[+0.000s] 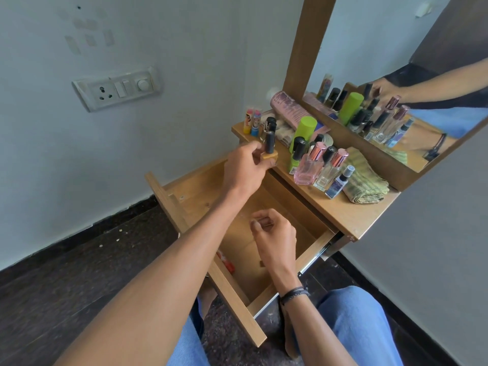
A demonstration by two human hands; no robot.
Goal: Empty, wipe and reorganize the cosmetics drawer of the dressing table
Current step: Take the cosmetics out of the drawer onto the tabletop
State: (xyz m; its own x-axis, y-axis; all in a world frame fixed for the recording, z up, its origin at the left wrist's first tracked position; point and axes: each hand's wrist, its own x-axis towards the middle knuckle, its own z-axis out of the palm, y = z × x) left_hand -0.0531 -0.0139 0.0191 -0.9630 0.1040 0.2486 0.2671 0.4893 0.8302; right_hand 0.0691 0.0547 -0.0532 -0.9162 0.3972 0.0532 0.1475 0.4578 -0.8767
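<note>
The wooden drawer (200,196) of the dressing table is pulled out below me. My left hand (245,170) holds a small bottle with a black cap and tan base (349,151) over the table top's left end. My right hand (274,239) hovers over the drawer with curled fingers pinching a small brownish item that I cannot make out. A red-and-white tube (226,262) lies inside the drawer along its left wall. On the table top (351,220) stand several perfume and polish bottles, among them a pink perfume bottle (309,167).
A folded green cloth (365,183) lies at the right of the table top beside a blue spray bottle (339,183). A green-capped can (303,133), a pink roll (290,109) and lip balms (253,121) stand near the mirror (396,75). A wall socket (116,88) is on the left.
</note>
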